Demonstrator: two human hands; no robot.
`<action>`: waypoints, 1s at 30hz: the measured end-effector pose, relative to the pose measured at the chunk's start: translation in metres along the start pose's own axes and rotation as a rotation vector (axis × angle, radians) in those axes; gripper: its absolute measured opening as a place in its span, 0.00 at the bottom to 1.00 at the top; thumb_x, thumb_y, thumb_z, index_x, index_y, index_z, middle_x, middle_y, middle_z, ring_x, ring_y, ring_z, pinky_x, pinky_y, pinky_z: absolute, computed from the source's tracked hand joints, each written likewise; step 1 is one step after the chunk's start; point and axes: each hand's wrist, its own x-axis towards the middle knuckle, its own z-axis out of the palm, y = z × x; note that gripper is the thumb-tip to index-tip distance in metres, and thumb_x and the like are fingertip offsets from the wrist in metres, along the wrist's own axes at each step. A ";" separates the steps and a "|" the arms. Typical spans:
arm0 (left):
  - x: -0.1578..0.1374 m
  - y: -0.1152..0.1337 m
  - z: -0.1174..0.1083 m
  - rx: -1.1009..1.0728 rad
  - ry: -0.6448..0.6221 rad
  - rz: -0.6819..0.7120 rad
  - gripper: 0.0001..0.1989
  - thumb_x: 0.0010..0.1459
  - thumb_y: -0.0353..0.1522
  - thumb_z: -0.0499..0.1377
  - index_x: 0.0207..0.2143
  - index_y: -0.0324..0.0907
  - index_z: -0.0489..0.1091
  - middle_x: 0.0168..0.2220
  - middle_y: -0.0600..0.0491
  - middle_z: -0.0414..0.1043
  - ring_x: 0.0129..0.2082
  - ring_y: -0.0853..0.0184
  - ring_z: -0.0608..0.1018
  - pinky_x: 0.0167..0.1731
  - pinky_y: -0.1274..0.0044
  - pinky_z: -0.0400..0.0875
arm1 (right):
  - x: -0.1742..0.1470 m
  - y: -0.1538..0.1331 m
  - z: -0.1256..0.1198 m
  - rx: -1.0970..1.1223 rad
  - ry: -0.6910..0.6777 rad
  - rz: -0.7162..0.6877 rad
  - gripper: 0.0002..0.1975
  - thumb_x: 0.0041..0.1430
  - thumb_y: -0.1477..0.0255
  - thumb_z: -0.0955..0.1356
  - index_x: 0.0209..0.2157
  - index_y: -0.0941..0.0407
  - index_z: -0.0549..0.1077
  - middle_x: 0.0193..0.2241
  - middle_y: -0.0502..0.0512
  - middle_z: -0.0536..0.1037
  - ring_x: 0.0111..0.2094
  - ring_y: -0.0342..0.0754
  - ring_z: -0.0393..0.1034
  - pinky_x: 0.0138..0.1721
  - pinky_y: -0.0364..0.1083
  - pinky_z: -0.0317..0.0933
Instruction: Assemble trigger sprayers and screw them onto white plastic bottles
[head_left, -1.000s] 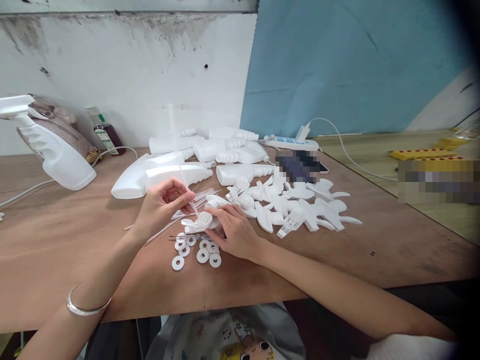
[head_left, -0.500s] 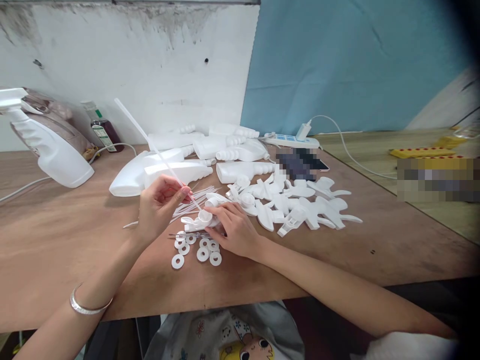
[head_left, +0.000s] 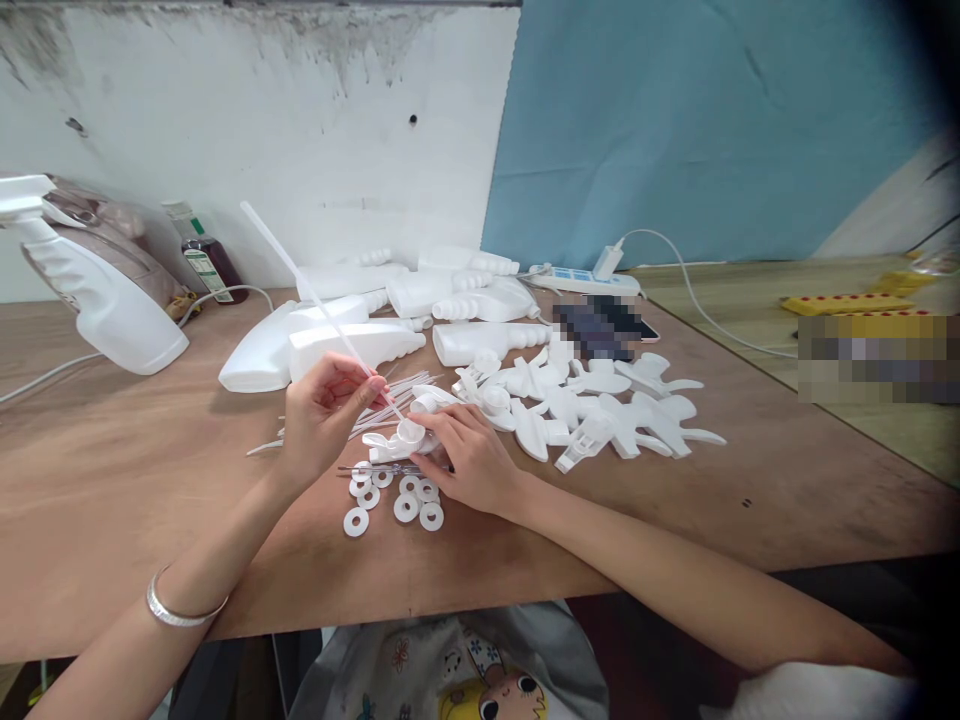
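A white spray head is lying on its side on the table, its round collar facing upward between your two hands, and a thin translucent tube is slanting down to that collar; whether its tip is sitting inside, you cannot tell. Your left hand is pinching the tube near its lower end between thumb and fingertips, the longer length rising above the grip toward the upper left. Your right hand is steadying the spray head from the right, thumb and forefinger closing around its side, the collar showing just beyond the fingertips. Close in front, a slim metal tool is lying by scattered white rings. Behind the hands, loose tubes are resting in a bundle; to the right, more spray heads are forming a pile, and farther back white bottles are lying on their sides.
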 end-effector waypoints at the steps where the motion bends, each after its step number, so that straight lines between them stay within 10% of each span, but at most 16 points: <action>1: 0.000 0.000 0.000 0.001 -0.007 0.003 0.07 0.51 0.31 0.59 0.27 0.39 0.62 0.25 0.56 0.69 0.24 0.71 0.76 0.26 0.77 0.74 | 0.000 0.000 0.000 0.002 -0.001 -0.001 0.18 0.55 0.72 0.63 0.47 0.60 0.63 0.37 0.57 0.74 0.39 0.52 0.65 0.40 0.52 0.58; 30: -0.001 -0.005 0.002 0.050 0.066 0.085 0.07 0.51 0.30 0.59 0.28 0.39 0.62 0.27 0.57 0.67 0.25 0.71 0.76 0.25 0.78 0.74 | 0.000 0.000 0.000 -0.006 0.000 0.001 0.17 0.55 0.71 0.63 0.47 0.60 0.63 0.36 0.58 0.74 0.39 0.52 0.65 0.40 0.52 0.58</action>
